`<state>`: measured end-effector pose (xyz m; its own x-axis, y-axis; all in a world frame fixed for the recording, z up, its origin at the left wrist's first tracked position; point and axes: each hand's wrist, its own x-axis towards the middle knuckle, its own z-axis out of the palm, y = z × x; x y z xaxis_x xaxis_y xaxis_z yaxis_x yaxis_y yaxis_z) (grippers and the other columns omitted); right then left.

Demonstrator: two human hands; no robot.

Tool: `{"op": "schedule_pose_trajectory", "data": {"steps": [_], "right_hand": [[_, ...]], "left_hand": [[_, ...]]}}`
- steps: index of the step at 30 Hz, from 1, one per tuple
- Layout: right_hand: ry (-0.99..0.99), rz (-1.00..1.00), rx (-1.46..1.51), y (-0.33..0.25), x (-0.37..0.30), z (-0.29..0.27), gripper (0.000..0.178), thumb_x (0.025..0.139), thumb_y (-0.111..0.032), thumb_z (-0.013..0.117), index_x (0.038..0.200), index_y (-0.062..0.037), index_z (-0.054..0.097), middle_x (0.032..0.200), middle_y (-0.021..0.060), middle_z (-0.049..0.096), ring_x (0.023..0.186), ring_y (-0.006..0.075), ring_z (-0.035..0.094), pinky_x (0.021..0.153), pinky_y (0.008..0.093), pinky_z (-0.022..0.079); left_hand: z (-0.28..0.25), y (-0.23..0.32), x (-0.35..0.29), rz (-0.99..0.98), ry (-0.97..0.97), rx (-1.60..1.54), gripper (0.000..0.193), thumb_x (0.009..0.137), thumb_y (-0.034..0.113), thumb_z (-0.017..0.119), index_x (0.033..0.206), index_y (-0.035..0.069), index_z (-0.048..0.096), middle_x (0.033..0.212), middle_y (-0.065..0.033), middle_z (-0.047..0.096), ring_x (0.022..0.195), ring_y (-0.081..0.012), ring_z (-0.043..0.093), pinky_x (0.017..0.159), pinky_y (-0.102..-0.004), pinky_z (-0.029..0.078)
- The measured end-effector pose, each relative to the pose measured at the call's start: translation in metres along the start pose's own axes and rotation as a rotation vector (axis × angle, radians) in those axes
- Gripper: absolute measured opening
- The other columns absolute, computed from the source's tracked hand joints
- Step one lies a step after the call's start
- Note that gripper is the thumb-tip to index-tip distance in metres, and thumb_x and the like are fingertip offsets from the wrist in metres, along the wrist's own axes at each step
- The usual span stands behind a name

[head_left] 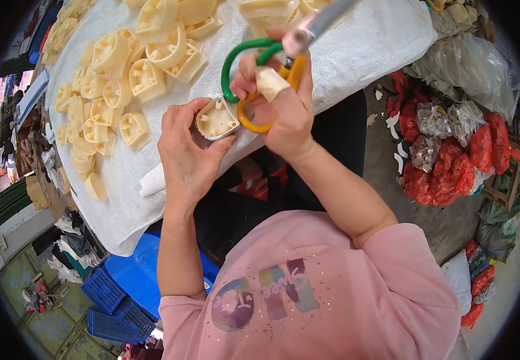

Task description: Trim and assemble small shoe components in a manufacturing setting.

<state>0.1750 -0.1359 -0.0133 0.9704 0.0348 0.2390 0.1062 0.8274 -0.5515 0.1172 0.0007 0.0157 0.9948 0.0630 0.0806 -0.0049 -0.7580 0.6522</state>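
Note:
My left hand (pixel 185 147) holds a small cream plastic moulded part (pixel 217 118) by its edge, hollow side up, just above the near edge of the white woven sheet (pixel 362 48). My right hand (pixel 284 105) grips a pair of scissors (pixel 260 66) with one green and one yellow handle loop; a bandage wraps one finger. The scissor blades point up and away toward the top of the picture. The yellow loop sits right next to the cream part.
Many more cream plastic parts (pixel 122 78) lie heaped on the white sheet at upper left. Red mesh bags of pale parts (pixel 452 156) sit on the floor at right. Blue plastic crates (pixel 122 288) stand at lower left.

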Motion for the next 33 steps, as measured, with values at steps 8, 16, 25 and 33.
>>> {"op": "schedule_pose_trajectory", "data": {"steps": [8,16,25,33], "right_hand": [[-0.033,0.014,-0.022,0.001,-0.007,-0.003,0.049,0.085,-0.004,0.043,0.131,-0.0128,0.031,0.087,0.0080,0.042,0.075,0.0153,0.040,0.071,0.0326,0.037],[-0.114,0.051,-0.101,-0.014,-0.001,-0.017,0.046,0.088,-0.008,0.043,0.133,-0.0094,0.031,0.086,0.0088,0.042,0.075,0.0147,0.040,0.072,0.0323,0.037],[-0.190,0.049,-0.329,-0.024,-0.003,-0.017,0.049,0.089,-0.006,0.042,0.137,-0.0080,0.029,0.091,0.0098,0.046,0.079,0.0150,0.044,0.074,0.0325,0.039],[-0.274,0.135,-0.801,-0.041,0.004,0.009,0.053,0.084,-0.006,0.054,0.135,-0.0025,0.039,0.086,0.0028,0.052,0.077,0.0085,0.049,0.070,0.0225,0.042]], "left_hand": [[0.001,-0.001,0.005,0.019,0.022,0.025,0.054,0.055,0.001,0.078,0.105,0.002,0.058,0.090,-0.0107,0.053,0.081,-0.0250,0.054,0.072,-0.0321,0.046],[-0.004,-0.008,0.001,-0.147,-0.064,-0.497,0.053,0.065,0.002,0.075,0.112,0.001,0.051,0.100,-0.0075,0.056,0.094,-0.0174,0.055,0.084,-0.0288,0.046],[-0.012,-0.030,-0.005,-0.082,-0.051,-0.767,0.060,0.072,0.012,0.076,0.121,0.001,0.042,0.112,-0.0087,0.054,0.107,-0.0178,0.053,0.094,-0.0301,0.042],[-0.015,-0.042,-0.007,-0.047,0.065,-1.030,0.060,0.073,0.011,0.077,0.122,0.002,0.042,0.125,-0.0174,0.051,0.120,-0.0249,0.049,0.099,-0.0315,0.040]]}}
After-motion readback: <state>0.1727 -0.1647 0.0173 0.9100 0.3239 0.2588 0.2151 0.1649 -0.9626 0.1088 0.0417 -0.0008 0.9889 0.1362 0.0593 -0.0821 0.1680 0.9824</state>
